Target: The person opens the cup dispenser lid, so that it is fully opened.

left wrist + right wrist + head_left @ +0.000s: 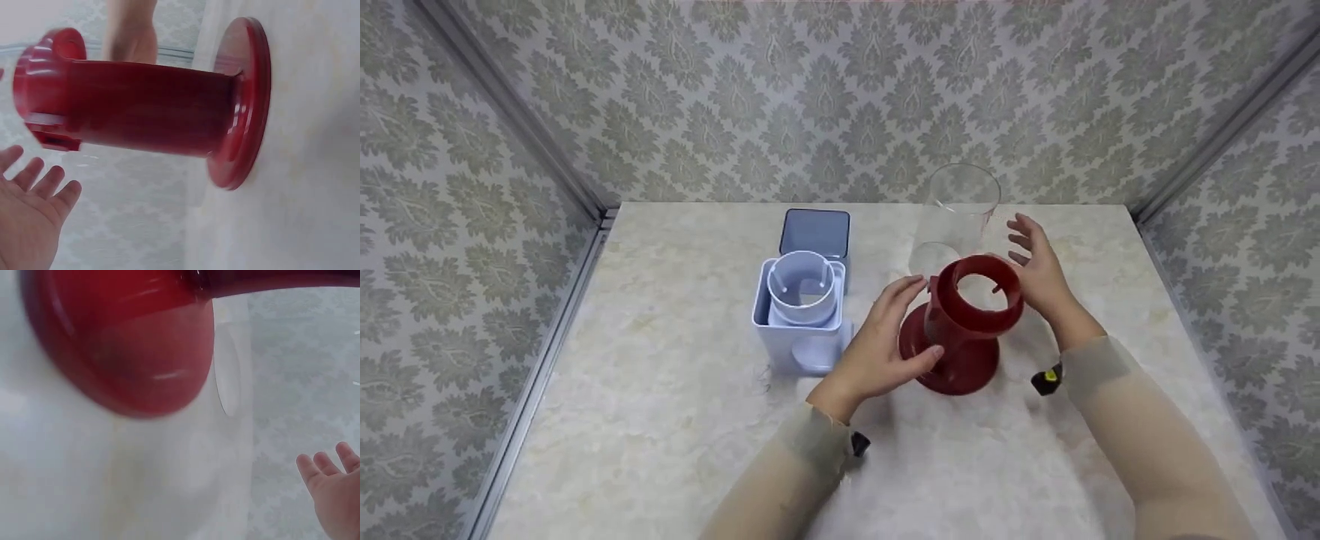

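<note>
A red plastic stand [949,367] with a round base, a column and an open ring on top stands upright on the table. My left hand [877,352] is at its left side, fingers spread and nearly straight. In the left wrist view, a gap shows between those fingers [50,183] and the column. Behind the ring's right side is my right hand [1041,277], fingers extended and apart; the ring hides part of it. The right wrist view shows that hand [340,500] with nothing in it. A clear cylinder [956,225], open at the top, stands just behind the red stand.
To the left stands a pale blue-white square unit [780,349] with a round ring on top. A tinted grey-blue square container [815,234] is right behind it. Patterned walls [825,97] close off the table's back and sides.
</note>
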`<state>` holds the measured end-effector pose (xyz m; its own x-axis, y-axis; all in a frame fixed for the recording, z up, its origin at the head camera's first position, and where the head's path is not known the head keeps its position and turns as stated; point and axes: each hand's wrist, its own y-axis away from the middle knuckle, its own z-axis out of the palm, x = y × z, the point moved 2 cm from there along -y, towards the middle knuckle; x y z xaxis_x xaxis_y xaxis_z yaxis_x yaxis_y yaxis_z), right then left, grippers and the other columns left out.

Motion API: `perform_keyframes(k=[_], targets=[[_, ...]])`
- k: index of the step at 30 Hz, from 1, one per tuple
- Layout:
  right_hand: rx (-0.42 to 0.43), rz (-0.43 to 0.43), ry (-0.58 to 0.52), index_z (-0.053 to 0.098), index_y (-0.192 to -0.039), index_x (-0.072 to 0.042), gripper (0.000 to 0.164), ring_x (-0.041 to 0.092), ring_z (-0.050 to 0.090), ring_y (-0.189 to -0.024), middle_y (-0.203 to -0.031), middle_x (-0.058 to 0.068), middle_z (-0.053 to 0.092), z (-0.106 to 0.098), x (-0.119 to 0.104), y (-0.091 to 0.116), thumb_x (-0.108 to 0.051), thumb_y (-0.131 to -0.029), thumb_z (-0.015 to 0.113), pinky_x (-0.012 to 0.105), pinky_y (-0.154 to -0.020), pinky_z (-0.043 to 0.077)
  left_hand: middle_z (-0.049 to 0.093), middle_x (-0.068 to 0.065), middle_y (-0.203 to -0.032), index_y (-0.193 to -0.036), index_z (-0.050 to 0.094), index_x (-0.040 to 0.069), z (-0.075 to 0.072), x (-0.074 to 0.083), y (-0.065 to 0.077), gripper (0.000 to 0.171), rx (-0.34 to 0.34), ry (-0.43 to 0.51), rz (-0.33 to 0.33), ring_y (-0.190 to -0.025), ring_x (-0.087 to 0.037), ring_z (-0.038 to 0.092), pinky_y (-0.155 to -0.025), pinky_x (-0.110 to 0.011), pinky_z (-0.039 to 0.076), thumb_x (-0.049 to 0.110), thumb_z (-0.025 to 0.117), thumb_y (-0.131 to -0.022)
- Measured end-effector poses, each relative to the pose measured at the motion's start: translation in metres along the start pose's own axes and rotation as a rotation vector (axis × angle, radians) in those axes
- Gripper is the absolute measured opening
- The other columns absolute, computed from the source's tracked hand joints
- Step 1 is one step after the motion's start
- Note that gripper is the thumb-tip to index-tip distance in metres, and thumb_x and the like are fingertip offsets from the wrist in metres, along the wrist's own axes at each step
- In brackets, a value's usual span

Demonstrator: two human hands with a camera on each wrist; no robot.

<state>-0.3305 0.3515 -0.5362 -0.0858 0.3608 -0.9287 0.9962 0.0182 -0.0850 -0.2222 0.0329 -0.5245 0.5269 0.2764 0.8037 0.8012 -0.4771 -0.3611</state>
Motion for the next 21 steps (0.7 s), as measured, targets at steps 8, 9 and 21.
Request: perform_keyframes(k=[8,9,21], targets=[[0.054,-0.07,0.243,0.033,-0.176,-0.005,0.082,0.048,0.036,-0.165,-0.178,0.024,0.04,-0.041,-0.013,0.015,-0.038,-0.112,0.072,0.07,-0.134,0.035,0.044,-0.01,-0.177,-0.171,0.047,0.017,-0.061,0.049,0.011,0.099,0.062,-0.354,0.397,-0.164,-0.03,0.044,-0.134,-0.05,0.046,0.055,0.085,-0.087],[0.059,-0.076,0.283,0.033,-0.176,-0.005,0.081,0.05,0.036,-0.165,-0.178,0.025,0.04,-0.047,-0.014,0.016,-0.038,-0.113,0.071,0.072,-0.133,0.035,0.045,-0.012,-0.176,-0.17,0.048,0.017,-0.071,0.054,0.013,0.099,0.076,-0.386,0.426,-0.164,-0.031,0.045,-0.135,-0.051,0.044,0.057,0.085,-0.087],[0.134,-0.087,0.82,0.04,-0.173,-0.006,0.098,0.06,0.03,-0.163,-0.177,0.03,0.035,-0.106,-0.01,0.028,-0.07,-0.104,0.068,0.083,-0.13,0.026,0.043,-0.017,-0.178,-0.174,0.043,0.025,-0.178,0.054,0.032,0.125,0.169,-0.707,0.225,-0.166,-0.045,0.037,-0.14,-0.069,0.025,0.101,0.066,-0.077]])
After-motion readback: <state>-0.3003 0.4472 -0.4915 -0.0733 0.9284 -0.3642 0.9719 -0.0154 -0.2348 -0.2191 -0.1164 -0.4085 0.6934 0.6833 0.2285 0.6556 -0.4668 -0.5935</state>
